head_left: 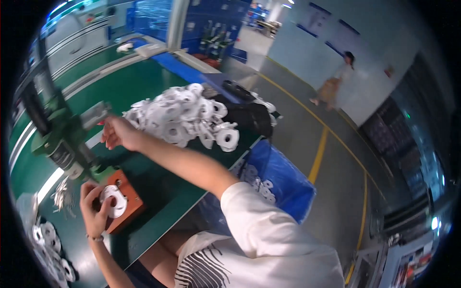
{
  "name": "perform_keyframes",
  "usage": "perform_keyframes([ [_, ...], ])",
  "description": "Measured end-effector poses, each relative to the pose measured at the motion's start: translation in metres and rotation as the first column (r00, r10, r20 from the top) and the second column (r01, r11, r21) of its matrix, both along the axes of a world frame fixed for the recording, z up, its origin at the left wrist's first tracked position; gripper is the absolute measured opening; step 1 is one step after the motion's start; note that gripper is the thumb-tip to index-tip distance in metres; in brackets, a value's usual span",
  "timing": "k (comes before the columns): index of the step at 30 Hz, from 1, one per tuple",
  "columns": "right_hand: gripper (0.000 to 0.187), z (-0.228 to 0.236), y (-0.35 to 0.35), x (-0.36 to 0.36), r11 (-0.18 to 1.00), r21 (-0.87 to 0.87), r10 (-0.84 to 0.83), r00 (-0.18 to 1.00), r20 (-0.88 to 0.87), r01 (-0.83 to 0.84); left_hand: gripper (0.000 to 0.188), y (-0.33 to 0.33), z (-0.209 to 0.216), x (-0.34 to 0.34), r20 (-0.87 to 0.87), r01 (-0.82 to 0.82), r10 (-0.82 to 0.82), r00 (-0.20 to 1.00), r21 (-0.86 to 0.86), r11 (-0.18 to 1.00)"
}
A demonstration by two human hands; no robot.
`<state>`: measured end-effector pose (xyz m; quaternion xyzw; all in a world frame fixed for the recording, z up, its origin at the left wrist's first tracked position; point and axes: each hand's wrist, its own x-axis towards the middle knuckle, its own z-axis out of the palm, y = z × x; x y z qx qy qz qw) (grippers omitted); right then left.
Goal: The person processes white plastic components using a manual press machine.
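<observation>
In the head view, a green table (163,199) spreads under the left hand's (92,211) grip and well beyond it. To the grip's right, past the table's edge, lies a grey floor (297,144) with yellow lines (318,161); farther off, 1 person (333,82) is beside a pale wall (293,36).

The left hand's thumb and fingers are closed narrowly on 1 white ring (118,204), which sits over an orange block (133,207) directly beneath the grip. The right hand (121,134), beyond the left, has its fingers loosely parted near a metal lever (97,114); whether they touch it, one cannot tell.

A green press (61,132) stands just past the left grip, blocking part of the table behind it. The right forearm (187,161) crosses the table to the right of that grip. Beyond this forearm rises a heap of rings (165,113), with a black bag (249,117) at its right. A blue bag (293,180) with white pieces inside lies farther right of the left grip. To that grip's left are thin metal pieces (60,194) and, nearer the wearer, more rings (50,240).
</observation>
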<state>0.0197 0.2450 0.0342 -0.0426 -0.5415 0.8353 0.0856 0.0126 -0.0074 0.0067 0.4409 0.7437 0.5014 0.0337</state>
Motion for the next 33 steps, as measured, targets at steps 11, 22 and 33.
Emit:
perform_keyframes([
  [11,0.015,-0.069,-0.015,0.098,0.185,0.642,-0.067,0.661,-0.748,0.745,0.028,-0.026,-0.041,-0.018,0.114,-0.211,0.181,0.977,0.368,0.906],
  [22,0.015,-0.058,0.018,0.093,-0.196,0.749,-0.111,0.744,-0.659,0.633,0.026,-0.199,-0.063,-0.061,-0.339,-0.918,0.86,0.381,-0.025,0.396],
  [33,0.064,-0.045,0.035,0.032,-0.505,0.779,-0.228,0.813,-0.536,0.372,0.031,-0.111,-0.029,-0.052,-0.675,-0.715,0.691,0.258,0.348,0.607],
])
